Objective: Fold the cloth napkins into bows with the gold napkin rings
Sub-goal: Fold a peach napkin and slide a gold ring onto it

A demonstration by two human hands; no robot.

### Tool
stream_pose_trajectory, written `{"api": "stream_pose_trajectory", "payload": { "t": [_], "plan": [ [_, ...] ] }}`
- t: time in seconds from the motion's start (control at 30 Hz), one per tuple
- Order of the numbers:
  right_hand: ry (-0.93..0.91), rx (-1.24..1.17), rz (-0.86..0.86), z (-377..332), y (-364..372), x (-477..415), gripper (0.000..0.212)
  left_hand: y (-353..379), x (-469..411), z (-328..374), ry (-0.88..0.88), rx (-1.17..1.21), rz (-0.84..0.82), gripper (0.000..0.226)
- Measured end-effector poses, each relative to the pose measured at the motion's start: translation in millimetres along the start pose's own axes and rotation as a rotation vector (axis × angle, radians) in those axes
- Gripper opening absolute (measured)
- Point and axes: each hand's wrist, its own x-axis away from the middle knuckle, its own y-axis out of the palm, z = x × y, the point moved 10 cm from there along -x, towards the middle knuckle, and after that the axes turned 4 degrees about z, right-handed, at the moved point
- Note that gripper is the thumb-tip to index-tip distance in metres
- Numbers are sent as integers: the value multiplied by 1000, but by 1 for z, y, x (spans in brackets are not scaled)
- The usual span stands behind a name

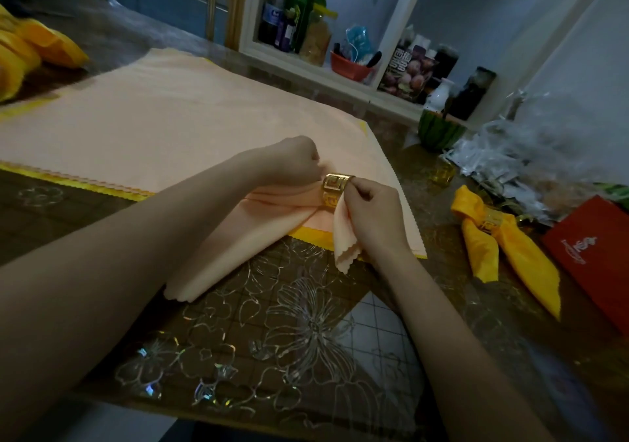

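On the table, under a clear cover printed with flowers, a big peach cloth lies flat and reaches from the left edge to past the middle, with a yellow layer showing along its near edge. Beyond the table a white shelf holds bottles and jars. At the far left lies a heap of yellow napkins.

A peach napkin lies on the near right corner of the cloth. Its wide end fans out toward the person and its middle is gathered into pleats. At the right, crumpled clear wrappers sit near the wall, with a red box in front of them. Just left of the box lies a finished yellow bow, cinched by a second ring.

The left hand is curled at the far side of the gather. It seems to pinch the napkin there, though its fingertips are hidden. The right hand pinches the ring by its edge between thumb and forefinger, and a short scalloped tail of napkin hangs below that hand. The ring sits around the gathered middle of the napkin, between the two hands.
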Motion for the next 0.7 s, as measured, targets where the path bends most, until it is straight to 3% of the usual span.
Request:
{"api": "stream_pose_trajectory", "payload": {
  "t": [0.27,0.43,0.53,0.7],
  "plan": [
    [-95,76,-136,1,2,-3,29,6,4,4,-5,121,-115,45],
    [-45,1,-33,0,-4,-3,27,4,3,0,-17,163,-126,45],
    [0,-23,29,2,-9,-2,26,0,2,3,36,127,-86,28],
    [11,69,32,5,-14,-4,27,5,10,19,136,77,-113,24]
  ]
}}
